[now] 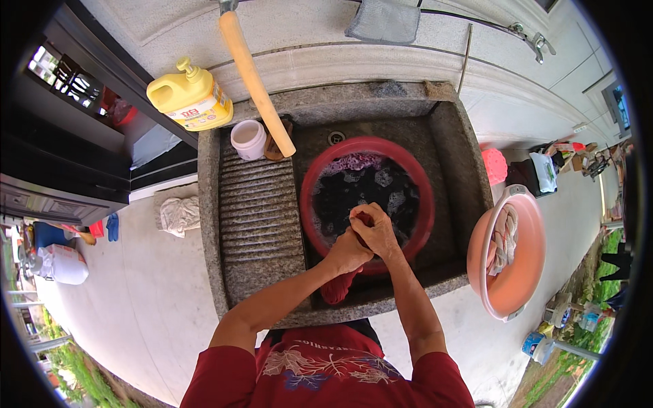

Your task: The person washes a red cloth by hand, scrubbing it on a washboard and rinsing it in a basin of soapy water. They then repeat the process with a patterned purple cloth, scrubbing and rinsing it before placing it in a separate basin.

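Observation:
Both my hands are closed on a dark red wet-looking cloth (337, 288) over the near side of a red basin (420, 231). My left hand (349, 252) grips it lower down, and the loose end hangs below that hand toward the sink's front edge. My right hand (378, 232) is wrapped round the upper part, touching the left. A bit of red shows between its fingers. Dark, foamy water fills the basin, with purple-pink fabric (354, 162) along its far side. The basin stands in a grey stone sink (445, 146).
A ribbed washboard slab (260, 211) forms the sink's left part. On its far end stand a white tub (249, 139) and a wooden-handled tool (255, 81). A yellow pump jug (190, 95) is behind. Right of the sink is a pink basin (527, 272) holding pale cloth (503, 241).

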Demonstrator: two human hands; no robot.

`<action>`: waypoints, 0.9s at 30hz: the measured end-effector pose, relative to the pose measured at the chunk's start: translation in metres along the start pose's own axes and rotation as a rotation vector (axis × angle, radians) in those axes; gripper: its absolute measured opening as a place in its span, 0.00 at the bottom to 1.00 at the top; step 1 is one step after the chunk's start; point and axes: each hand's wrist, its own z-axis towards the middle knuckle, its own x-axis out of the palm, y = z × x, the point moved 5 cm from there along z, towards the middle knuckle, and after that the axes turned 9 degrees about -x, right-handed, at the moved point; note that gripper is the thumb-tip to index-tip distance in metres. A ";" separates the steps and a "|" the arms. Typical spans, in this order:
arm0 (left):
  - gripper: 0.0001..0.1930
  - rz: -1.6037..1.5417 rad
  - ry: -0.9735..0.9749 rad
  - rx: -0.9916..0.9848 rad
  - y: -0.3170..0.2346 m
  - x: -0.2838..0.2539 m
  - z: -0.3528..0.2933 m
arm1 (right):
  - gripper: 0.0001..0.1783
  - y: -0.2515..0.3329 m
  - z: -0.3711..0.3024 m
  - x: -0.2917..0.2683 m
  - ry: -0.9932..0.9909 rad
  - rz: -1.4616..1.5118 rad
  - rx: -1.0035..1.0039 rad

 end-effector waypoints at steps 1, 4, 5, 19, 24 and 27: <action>0.22 0.105 -0.038 -0.017 -0.002 -0.003 -0.002 | 0.11 -0.004 -0.003 0.000 -0.046 0.061 -0.010; 0.28 0.499 -0.055 -0.018 0.012 -0.015 0.007 | 0.13 0.009 -0.010 0.007 -0.053 0.226 0.131; 0.30 0.531 -0.087 0.010 0.007 -0.016 0.004 | 0.14 0.011 -0.013 0.004 -0.070 0.267 0.186; 0.39 -0.827 0.051 0.101 0.047 -0.104 -0.041 | 0.20 0.143 -0.019 0.029 0.266 -0.131 -0.737; 0.43 -1.183 0.665 -0.086 0.052 -0.081 -0.059 | 0.22 0.200 -0.056 0.052 0.453 -0.195 -1.096; 0.30 -1.339 0.702 -0.129 0.029 -0.062 -0.078 | 0.21 0.207 -0.090 0.073 0.517 -0.326 -1.267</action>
